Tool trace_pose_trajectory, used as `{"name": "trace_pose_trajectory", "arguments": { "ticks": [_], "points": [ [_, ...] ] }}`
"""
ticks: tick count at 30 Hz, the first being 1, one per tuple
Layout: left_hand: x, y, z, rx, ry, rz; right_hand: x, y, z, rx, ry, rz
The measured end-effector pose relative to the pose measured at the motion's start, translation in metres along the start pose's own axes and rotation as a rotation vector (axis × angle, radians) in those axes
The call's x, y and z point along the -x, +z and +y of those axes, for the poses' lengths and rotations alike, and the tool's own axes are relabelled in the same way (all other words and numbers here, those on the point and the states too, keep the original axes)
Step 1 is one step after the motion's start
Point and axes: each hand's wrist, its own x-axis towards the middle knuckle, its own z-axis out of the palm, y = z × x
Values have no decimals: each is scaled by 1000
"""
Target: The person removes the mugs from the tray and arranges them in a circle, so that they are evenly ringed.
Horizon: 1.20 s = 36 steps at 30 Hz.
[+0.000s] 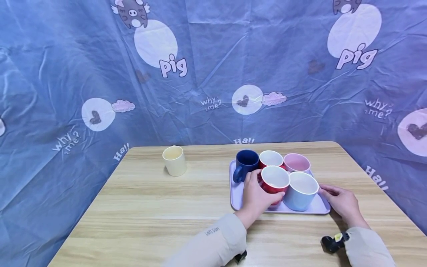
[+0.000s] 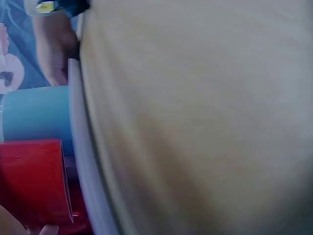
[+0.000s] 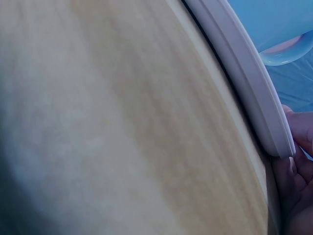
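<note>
My left hand grips a red mug with a white inside, thumb at the near side and fingers round its left. It is over the front of a lilac tray; its base looks slightly tilted and apart from the tray in the left wrist view. A light blue mug stands on the tray to its right. Behind are a navy mug, another red mug and a pink mug. At the tray's right edge, my right hand pinches the rim, thumb above and fingers beneath.
A cream mug stands alone on the wooden table, towards the back left. Blue printed fabric hangs behind the table and along both sides.
</note>
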Motion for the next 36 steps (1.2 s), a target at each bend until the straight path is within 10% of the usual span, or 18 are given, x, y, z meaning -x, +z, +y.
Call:
{"name": "trace_pose_trajectory", "arguments": {
  "ticks": [23,36],
  "points": [
    [-50,-66,66,60,114,93,-3,2,4,41,-32,31],
    [-77,-131,55,117,126,184,-1,2,2,48,-35,33]
  ]
}}
